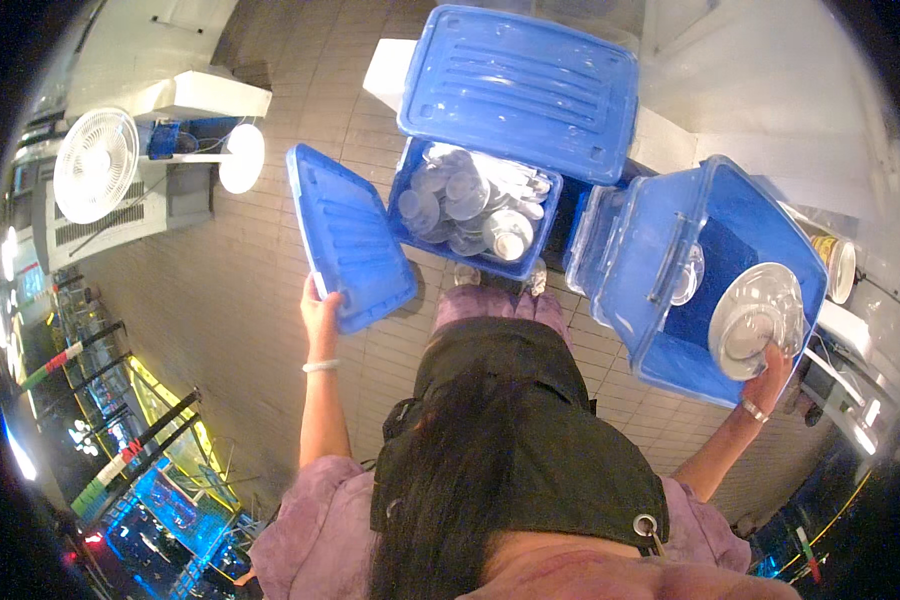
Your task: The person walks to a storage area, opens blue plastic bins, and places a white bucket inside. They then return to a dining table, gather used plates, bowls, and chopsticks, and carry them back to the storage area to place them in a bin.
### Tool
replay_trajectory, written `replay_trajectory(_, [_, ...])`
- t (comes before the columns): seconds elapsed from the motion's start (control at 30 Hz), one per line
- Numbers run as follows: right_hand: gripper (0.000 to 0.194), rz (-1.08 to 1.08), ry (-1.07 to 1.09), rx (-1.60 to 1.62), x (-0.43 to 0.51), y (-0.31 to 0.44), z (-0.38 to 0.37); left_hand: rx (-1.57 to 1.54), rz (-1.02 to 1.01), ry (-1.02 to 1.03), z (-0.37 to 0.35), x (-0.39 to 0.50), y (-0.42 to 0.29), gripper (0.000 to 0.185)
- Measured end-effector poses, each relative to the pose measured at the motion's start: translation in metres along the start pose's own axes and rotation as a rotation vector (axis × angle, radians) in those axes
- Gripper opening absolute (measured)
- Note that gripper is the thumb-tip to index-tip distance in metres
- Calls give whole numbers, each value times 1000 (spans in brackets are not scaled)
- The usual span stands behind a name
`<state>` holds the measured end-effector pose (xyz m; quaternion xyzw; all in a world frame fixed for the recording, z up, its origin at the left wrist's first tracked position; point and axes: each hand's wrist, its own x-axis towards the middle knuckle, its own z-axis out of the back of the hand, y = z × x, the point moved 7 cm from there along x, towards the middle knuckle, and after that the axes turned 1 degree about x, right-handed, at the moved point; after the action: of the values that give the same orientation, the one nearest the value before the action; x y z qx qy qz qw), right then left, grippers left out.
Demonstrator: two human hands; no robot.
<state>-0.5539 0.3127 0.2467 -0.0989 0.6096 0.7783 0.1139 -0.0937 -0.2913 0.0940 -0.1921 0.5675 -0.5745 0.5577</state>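
Note:
My left hand grips the edge of a blue plastic lid, which is held tilted off to the left. My right hand reaches over the near rim of a blue plastic storage bin and holds a clear, shiny round dish; whether it is one piece or a stack I cannot tell. Deeper in that bin lies another clear dish, partly hidden by the bin's wall. Before my feet stands a second blue bin, uncovered and filled with several pale cups and dishes.
A large blue lidded bin stands beyond the filled one. White pedestal fan and a grey appliance with a grille are at the left. At the far right is a round tub by the wall. The floor is tiled.

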Motion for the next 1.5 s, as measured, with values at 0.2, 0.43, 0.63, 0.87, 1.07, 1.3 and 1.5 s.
replay_trajectory(0.2, [50,-312,588,352,-79,-84,-248,24,19,-20,11,3,-2,62])
replay_trajectory(0.43, [50,-685,358,88,-58,-347,-521,22,103,-57,24,1,-10,56])
replay_trajectory(0.63, [89,-477,383,-492,-5,-437,-652,13,197,-146,32,4,5,55])
replay_trajectory(0.87, [66,-232,444,-889,10,-460,-708,-21,247,-190,35,-3,22,59])
replay_trajectory(1.07, [63,-217,483,-676,-63,-434,-607,3,176,-137,30,-4,16,58])
replay_trajectory(1.3, [34,-317,976,97,-168,-163,-428,-8,120,-24,17,-8,1,69])
replay_trajectory(1.5, [13,317,344,62,-40,18,-169,5,31,81,2,-5,-11,68])
